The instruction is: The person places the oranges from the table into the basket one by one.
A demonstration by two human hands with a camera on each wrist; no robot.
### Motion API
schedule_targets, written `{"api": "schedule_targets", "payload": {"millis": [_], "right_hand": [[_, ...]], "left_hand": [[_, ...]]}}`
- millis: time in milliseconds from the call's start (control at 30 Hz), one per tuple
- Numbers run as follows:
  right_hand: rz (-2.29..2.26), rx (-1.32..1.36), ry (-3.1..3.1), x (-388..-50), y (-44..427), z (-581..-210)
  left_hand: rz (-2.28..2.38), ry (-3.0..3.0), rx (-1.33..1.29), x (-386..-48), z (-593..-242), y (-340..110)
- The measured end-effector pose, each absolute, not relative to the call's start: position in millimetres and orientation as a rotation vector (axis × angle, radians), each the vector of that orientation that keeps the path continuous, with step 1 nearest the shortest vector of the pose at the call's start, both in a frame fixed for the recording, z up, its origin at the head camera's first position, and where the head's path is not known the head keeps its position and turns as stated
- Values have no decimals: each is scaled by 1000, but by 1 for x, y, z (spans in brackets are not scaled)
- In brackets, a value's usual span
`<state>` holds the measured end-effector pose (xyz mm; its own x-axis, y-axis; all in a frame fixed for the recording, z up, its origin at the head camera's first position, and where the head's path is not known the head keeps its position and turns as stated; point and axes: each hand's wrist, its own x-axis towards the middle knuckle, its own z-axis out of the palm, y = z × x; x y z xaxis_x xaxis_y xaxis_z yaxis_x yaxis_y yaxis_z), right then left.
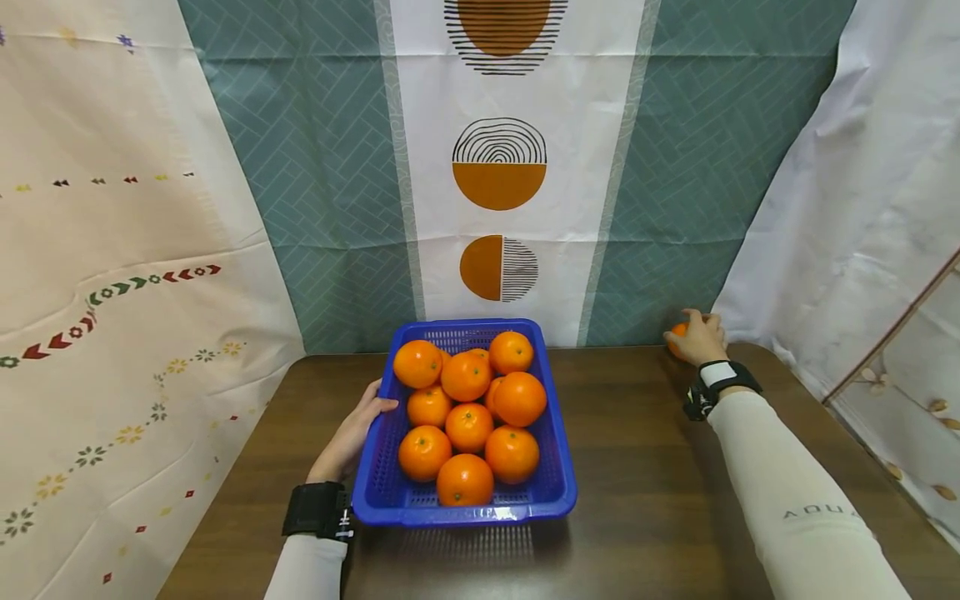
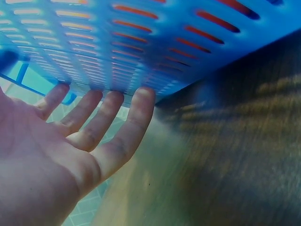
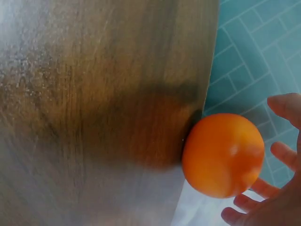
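Observation:
A blue plastic basket (image 1: 562, 492) full of oranges (image 1: 469, 427) stands on the brown table. My left hand (image 1: 358, 429) grips its left side, the thumb over the rim and the other fingertips against the slotted outer wall (image 2: 117, 42) in the left wrist view. Far to the right, by the table's back edge, my right hand (image 1: 705, 337) reaches around a single orange (image 3: 223, 155). In the right wrist view its fingers (image 3: 284, 110) are spread and loosely bent beside the fruit; whether the lower ones touch it, I cannot tell.
The brown wooden table (image 1: 622, 467) ends at a hanging green and white cloth (image 1: 675, 167) with printed circles. Pale patterned cloths hang along the left (image 1: 135, 292) and right (image 1: 847, 217) sides.

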<state>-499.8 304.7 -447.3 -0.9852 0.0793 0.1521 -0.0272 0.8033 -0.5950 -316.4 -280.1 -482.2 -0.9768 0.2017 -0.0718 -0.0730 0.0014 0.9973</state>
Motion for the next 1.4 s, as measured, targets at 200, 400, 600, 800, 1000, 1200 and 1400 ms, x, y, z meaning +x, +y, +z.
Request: {"api": "schedule_targets", "payload": {"millis": [200, 400, 600, 800, 1000, 1200, 1400], "right_hand": [[890, -21, -2850, -508, 306, -456], [802, -1, -2851, -512, 315, -479], [793, 103, -2748, -517, 318, -489], [787, 103, -2757, -523, 318, -490], [777, 77, -2780, -524, 320, -489], [816, 82, -2756, -518, 317, -483], [845, 112, -2777, -514, 317, -486]], "left_hand": [[2109, 2064, 115, -314, -483, -280], [2103, 2063, 127, -315, -482, -279], [2102, 2070, 139, -316, -478, -280], [2096, 2078, 146, -316, -478, -281], [2090, 2086, 126, -316, -478, -279], [2093, 2087, 139, -316, -479, -279], [2088, 2077, 128, -315, -482, -280]]}}
